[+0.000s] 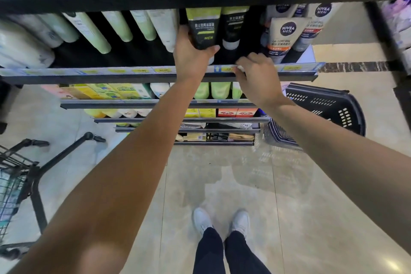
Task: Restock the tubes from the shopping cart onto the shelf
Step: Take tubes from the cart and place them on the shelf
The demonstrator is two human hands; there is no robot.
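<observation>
My left hand (190, 55) grips a black and green tube marked MEN (202, 26) near its lower end, holding it upright on the shelf (133, 73). A second, similar tube (232, 26) stands just to its right. My right hand (255, 73) hovers at the shelf's front rail, its fingers loosely curled, and I cannot tell if it holds anything. The shopping cart (20, 176) stands at the lower left, its contents blurred.
Pale green and white tubes (124, 26) fill the shelf's left side. Nivea Men tubes (282, 35) stand at the right. A black plastic basket (322, 109) sits on the floor to the right. Lower shelves (155, 103) with boxes jut out below.
</observation>
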